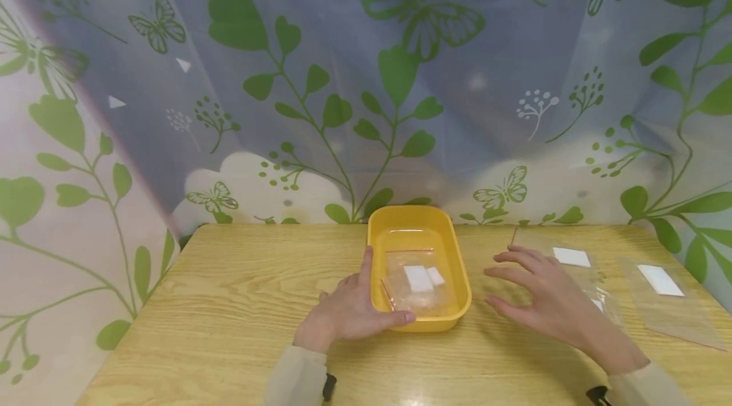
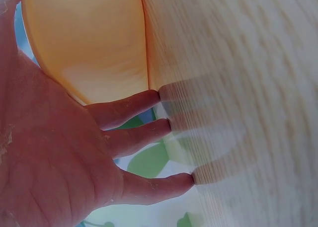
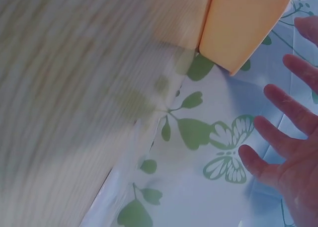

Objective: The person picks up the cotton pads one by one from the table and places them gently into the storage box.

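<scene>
A yellow plastic tray (image 1: 462, 266) stands on the table with clear zip bags (image 1: 400, 304) inside, which show white labels and red seal strips. My left hand (image 1: 351, 311) rests against its near left corner, index finger along the left side and thumb across the front rim. In the left wrist view the other fingers (image 2: 136, 136) reach straight down to the tabletop beside the tray wall (image 2: 89, 33). To the right of the tray, my right hand (image 1: 546, 295) hovers with fingers spread, holding nothing. Its fingers (image 3: 293, 108) stand apart from the tray in the right wrist view.
More clear zip bags with white labels lie on the right of the wooden table (image 1: 246, 285): one flat bag (image 1: 675, 311) near the right edge, others partly behind the right hand. A curtain (image 1: 343, 75) printed with leaves and butterflies hangs along the table's back edge.
</scene>
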The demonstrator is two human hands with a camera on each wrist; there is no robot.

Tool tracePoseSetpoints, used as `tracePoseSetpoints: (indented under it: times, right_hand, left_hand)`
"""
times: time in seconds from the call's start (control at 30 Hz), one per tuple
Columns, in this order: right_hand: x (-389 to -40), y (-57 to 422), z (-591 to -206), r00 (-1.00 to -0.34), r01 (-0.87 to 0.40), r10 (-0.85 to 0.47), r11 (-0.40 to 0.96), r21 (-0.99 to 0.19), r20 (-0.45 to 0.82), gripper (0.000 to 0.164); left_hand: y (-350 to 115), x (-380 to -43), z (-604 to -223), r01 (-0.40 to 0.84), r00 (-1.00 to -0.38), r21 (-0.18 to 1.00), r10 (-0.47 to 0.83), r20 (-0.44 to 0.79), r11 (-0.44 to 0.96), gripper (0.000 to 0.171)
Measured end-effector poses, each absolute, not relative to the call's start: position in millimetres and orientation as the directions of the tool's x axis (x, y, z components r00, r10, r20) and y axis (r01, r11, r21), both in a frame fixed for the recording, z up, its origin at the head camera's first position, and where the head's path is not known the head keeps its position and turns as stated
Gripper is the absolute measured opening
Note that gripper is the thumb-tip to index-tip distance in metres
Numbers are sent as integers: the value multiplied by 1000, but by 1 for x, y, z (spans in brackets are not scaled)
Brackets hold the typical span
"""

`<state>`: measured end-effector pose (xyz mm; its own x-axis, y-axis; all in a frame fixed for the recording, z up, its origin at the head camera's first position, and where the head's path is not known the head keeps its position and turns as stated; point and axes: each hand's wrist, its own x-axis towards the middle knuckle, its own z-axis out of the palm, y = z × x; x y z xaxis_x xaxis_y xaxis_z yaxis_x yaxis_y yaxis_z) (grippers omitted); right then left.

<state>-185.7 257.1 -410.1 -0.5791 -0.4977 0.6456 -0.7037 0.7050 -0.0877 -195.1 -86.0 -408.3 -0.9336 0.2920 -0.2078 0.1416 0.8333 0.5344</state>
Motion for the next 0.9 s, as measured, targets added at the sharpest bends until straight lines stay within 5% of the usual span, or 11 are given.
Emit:
tracePoseSetpoints:
  times: [0.9]
  right_hand:
    - [-168, 311, -418, -680, -604, -439, 789, -110, 587, 56]
  left_hand:
    - [-87, -195, -408, 139, -932, 540, 293, -211, 830, 134]
